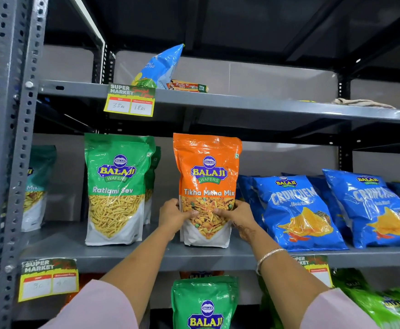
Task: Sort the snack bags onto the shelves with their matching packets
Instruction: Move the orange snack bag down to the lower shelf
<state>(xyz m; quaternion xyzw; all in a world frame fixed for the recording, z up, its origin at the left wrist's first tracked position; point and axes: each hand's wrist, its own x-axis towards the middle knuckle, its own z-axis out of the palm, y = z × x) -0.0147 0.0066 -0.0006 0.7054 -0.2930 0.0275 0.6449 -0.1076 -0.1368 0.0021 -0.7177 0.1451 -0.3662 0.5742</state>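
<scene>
Orange Tikha Mitha Mix bag (207,186) stands upright on the middle shelf (146,256), near its front edge, and I have both hands on its lower half. My left hand (174,216) wraps the bag's left side with the thumb across the front; my right hand (235,216) does the same on the right side, so each grip is clamped on the bag. Its white base appears to rest on the shelf surface.

Just to the left on the same shelf stands a green Ratlami Sev bag (117,188), upright, with another green bag (152,181) partly hidden behind it; there is a clear gap between it and the orange bag. Toward the shelf's right end, blue Crunchem bags (296,210) lean back in a row, the nearest one close to my right hand.

On the upper shelf (241,102) a light blue bag (162,65) leans tilted beside a Parle-G packet (187,86) lying flat. A supermarket price tag (129,100) hangs from that shelf's front edge. Below, another green Balaji bag (205,302) sits on the lower level between my forearms.
</scene>
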